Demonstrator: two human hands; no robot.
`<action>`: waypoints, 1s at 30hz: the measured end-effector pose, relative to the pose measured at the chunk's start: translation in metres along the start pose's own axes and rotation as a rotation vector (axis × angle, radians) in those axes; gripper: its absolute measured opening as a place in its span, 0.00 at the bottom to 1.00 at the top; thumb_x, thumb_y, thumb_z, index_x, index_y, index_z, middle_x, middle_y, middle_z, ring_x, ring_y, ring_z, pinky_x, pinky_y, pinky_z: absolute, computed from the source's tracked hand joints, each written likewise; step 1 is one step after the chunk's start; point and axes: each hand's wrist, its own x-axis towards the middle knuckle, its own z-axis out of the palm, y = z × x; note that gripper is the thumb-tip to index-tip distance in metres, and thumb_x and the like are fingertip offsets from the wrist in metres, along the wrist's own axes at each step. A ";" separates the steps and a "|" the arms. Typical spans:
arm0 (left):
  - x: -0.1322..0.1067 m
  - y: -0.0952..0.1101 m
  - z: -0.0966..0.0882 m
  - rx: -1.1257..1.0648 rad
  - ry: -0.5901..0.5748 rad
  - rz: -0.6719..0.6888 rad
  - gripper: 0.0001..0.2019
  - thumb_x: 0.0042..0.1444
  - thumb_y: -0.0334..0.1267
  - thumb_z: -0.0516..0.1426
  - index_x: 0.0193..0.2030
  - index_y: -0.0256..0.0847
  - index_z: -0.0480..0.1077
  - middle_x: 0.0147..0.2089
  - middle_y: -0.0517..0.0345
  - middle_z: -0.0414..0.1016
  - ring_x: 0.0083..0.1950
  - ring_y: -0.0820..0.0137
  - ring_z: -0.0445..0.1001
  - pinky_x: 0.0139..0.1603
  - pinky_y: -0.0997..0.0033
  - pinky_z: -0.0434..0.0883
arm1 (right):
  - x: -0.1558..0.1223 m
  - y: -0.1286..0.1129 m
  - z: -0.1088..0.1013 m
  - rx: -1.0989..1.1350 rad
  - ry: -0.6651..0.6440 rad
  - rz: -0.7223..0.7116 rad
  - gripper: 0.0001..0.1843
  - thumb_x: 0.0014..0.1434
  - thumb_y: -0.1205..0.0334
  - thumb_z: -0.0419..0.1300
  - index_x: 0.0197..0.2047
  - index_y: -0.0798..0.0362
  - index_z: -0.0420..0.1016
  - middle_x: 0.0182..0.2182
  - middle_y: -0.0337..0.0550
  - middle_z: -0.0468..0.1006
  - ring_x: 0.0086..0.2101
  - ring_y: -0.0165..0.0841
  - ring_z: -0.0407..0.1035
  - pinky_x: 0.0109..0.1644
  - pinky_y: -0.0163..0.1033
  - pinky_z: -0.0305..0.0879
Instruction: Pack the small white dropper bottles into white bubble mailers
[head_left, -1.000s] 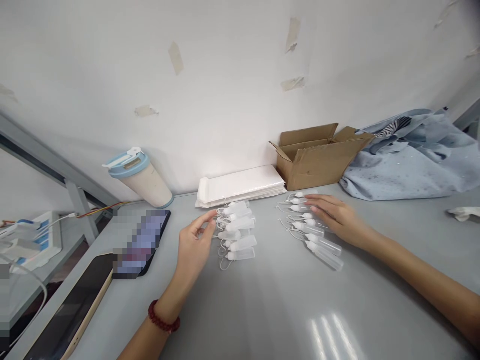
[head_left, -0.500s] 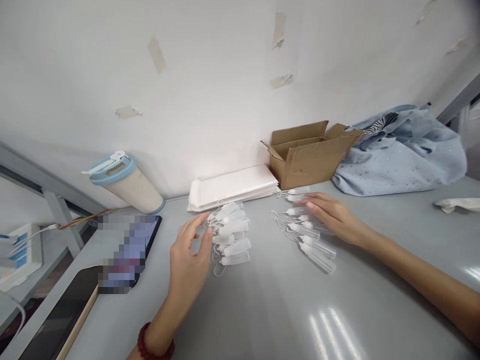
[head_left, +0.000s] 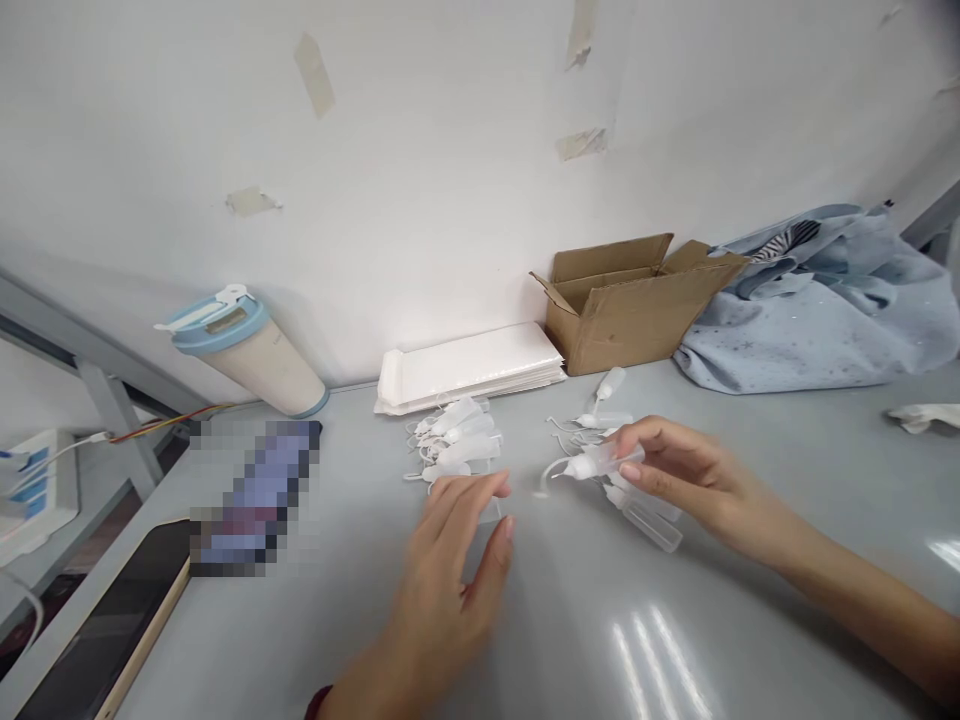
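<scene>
Between thumb and fingers, my right hand [head_left: 682,475] holds a translucent squeeze bottle [head_left: 592,463] with a white needle tip and a dangling tethered cap. Beneath and around it lie more such bottles [head_left: 649,520] on the grey table. My left hand [head_left: 461,560] is open, thumb apart from the fingers, nothing visible between them. It hovers at the near end of a left-hand group of similar bottles [head_left: 465,452] and hides some of them. One bottle [head_left: 611,383] lies apart at the back of the right-hand group.
A stack of white padded envelopes [head_left: 472,365] lies against the wall. Beside it stand an open cardboard box [head_left: 630,320] and a pale blue cloth bag [head_left: 817,330]. To the left are a tumbler [head_left: 262,360], a pixelated phone [head_left: 259,500] and another dark-screened phone [head_left: 112,620].
My right hand has picked up a bottle from the right-hand group and drawn it nearer. My left hand has moved right and toward me, away from the left group's far end.
</scene>
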 end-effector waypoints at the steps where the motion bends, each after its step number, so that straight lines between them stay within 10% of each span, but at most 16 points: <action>1: 0.000 0.000 0.000 -0.015 -0.019 -0.023 0.16 0.60 0.29 0.51 0.55 0.43 0.65 0.44 0.53 0.75 0.44 0.65 0.70 0.42 0.67 0.68 | -0.001 -0.001 0.001 0.009 -0.022 -0.001 0.10 0.61 0.50 0.57 0.37 0.47 0.70 0.31 0.39 0.73 0.31 0.32 0.68 0.32 0.37 0.66; 13: 0.006 0.010 -0.009 -0.229 -0.305 -0.318 0.12 0.62 0.40 0.51 0.32 0.41 0.73 0.29 0.59 0.73 0.32 0.70 0.67 0.32 0.73 0.65 | -0.005 -0.008 0.010 -0.018 -0.086 -0.041 0.07 0.60 0.55 0.58 0.34 0.48 0.72 0.33 0.39 0.75 0.37 0.35 0.69 0.41 0.40 0.66; 30: 0.005 0.004 -0.006 -0.607 -0.412 -0.595 0.15 0.62 0.47 0.52 0.35 0.43 0.76 0.31 0.60 0.77 0.35 0.71 0.70 0.38 0.75 0.67 | -0.010 -0.012 0.016 -0.010 -0.161 -0.039 0.07 0.61 0.55 0.58 0.34 0.48 0.72 0.36 0.40 0.77 0.39 0.34 0.71 0.43 0.40 0.67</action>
